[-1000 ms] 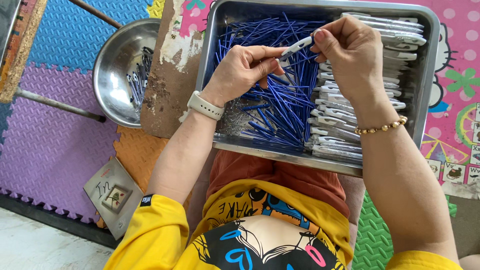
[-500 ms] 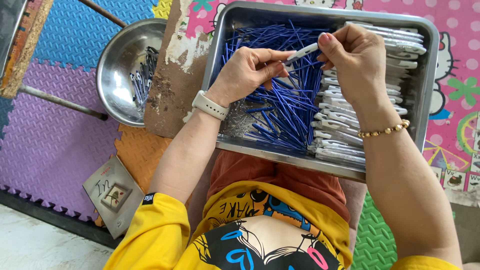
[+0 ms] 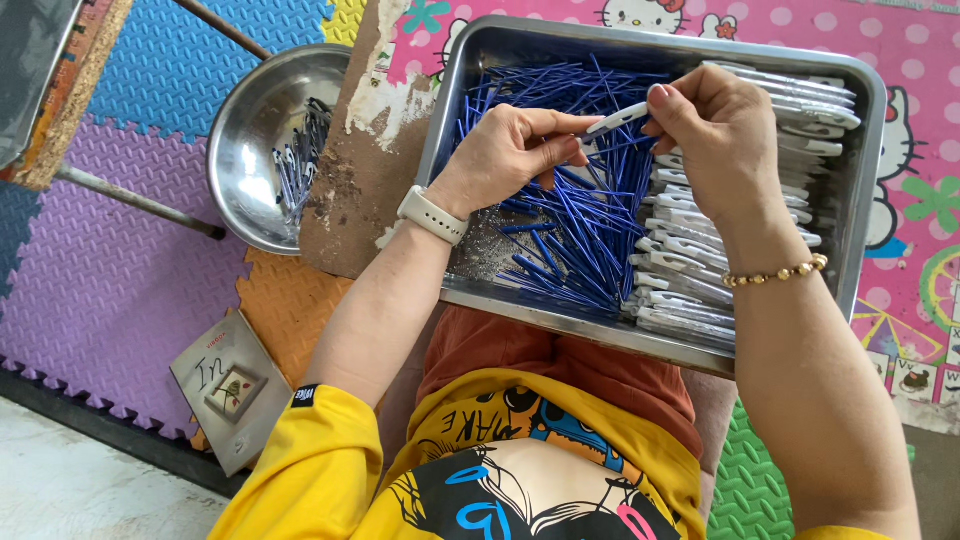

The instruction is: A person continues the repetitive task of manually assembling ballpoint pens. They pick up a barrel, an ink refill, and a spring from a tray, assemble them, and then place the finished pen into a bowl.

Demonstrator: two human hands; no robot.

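Note:
A steel tray (image 3: 455, 120) rests on my lap, filled with several thin blue pen refills (image 3: 570, 230) on its left and white pen barrels (image 3: 690, 270) stacked on its right. My right hand (image 3: 715, 135) pinches one white pen barrel (image 3: 618, 119) by its end, held level above the refills. My left hand (image 3: 510, 150), with a white watch on its wrist, meets the barrel's free tip with thumb and fingers closed; a blue refill appears to sit between them, but it is mostly hidden.
A round steel bowl (image 3: 250, 150) with several assembled pens stands on the foam-mat floor at the left. A worn wooden board (image 3: 365, 150) lies between bowl and tray. A small booklet (image 3: 230, 385) lies by my left elbow.
Both hands stayed together over the tray, shifting slightly right. The barrel has tilted from slanted to nearly level.

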